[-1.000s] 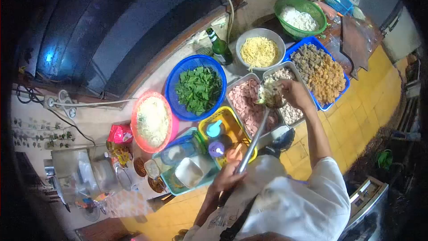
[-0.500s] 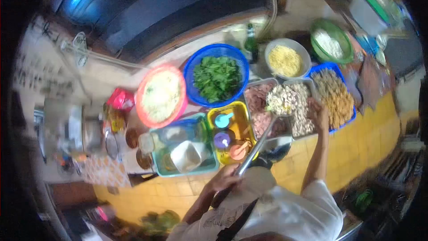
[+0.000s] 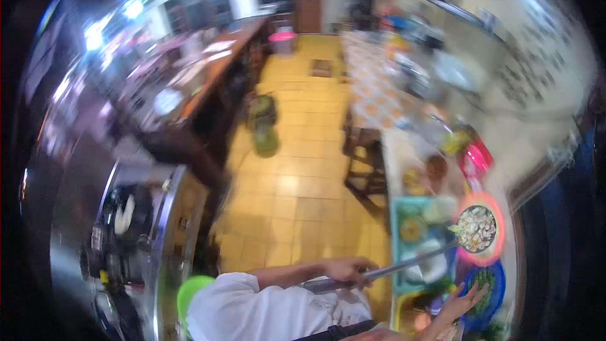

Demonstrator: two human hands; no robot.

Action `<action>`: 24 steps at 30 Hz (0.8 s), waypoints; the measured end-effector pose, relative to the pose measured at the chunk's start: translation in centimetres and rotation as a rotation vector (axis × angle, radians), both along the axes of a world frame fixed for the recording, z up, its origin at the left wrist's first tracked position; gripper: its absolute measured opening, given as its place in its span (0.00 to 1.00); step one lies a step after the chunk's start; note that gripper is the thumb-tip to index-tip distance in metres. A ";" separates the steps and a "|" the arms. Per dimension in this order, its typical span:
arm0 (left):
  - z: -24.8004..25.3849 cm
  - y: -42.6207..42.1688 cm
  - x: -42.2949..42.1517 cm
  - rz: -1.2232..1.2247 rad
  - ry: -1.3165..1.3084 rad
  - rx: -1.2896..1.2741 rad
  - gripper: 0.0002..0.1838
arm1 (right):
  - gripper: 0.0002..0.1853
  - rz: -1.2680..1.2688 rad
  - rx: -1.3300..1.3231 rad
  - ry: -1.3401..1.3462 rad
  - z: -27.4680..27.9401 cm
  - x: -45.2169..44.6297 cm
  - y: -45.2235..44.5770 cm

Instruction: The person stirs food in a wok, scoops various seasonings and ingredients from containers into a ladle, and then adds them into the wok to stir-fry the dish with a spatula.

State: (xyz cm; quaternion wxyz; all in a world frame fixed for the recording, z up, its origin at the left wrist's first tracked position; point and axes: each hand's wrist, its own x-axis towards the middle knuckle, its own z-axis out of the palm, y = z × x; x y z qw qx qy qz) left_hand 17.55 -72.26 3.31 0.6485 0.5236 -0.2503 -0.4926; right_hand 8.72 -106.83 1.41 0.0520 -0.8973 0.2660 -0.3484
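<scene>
My left hand [image 3: 351, 269] is closed around the handle of a long metal ladle [image 3: 410, 263]. Its round bowl carries a heap of chopped pale pieces [image 3: 476, 229] with a bit of green, and sits over the pink-orange basin [image 3: 499, 218]. My right hand [image 3: 466, 303] has its fingers spread, empty, above the blue colander [image 3: 495, 290] of green leaves. Whether it touches the leaves I cannot tell. Near the handle lies a teal tray [image 3: 399, 227] with white and clear containers. A yellow tray [image 3: 404, 309] is partly hidden by my right arm.
A patterned cloth [image 3: 372, 82] covers the table farther along. A dark stool [image 3: 366, 170] stands beside the counter. On the left are a metal stove [image 3: 167, 208] and a long wooden counter [image 3: 221, 63]. A green gas cylinder [image 3: 265, 132] stands on the yellow tiled floor [image 3: 290, 189].
My view has turned left along the room. The loaded ladle has moved from above the meat trays to the pink-orange basin. My right hand has gone from the trays to the blue colander.
</scene>
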 end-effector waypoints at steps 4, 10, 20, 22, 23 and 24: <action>-1.4 8.8 -0.7 0.451 0.039 -0.060 0.10 | 0.20 0.628 0.495 0.115 -0.3 12.4 13.4; -4.7 20.5 -2.2 1.184 0.030 0.062 0.11 | 0.15 1.484 0.903 1.317 -2.9 15.7 35.8; -10.5 38.0 -4.4 2.025 0.071 0.422 0.13 | 0.09 1.414 1.574 1.992 -5.5 12.9 63.7; -11.2 42.3 -4.0 2.051 0.003 0.624 0.18 | 0.10 1.460 1.525 1.975 -5.5 13.8 68.4; -12.1 44.2 -3.7 2.110 0.029 0.606 0.18 | 0.12 1.512 1.515 1.893 -5.3 14.8 70.5; -10.8 46.3 -4.3 2.092 0.016 0.609 0.18 | 0.11 1.633 1.446 1.844 -6.9 15.9 73.1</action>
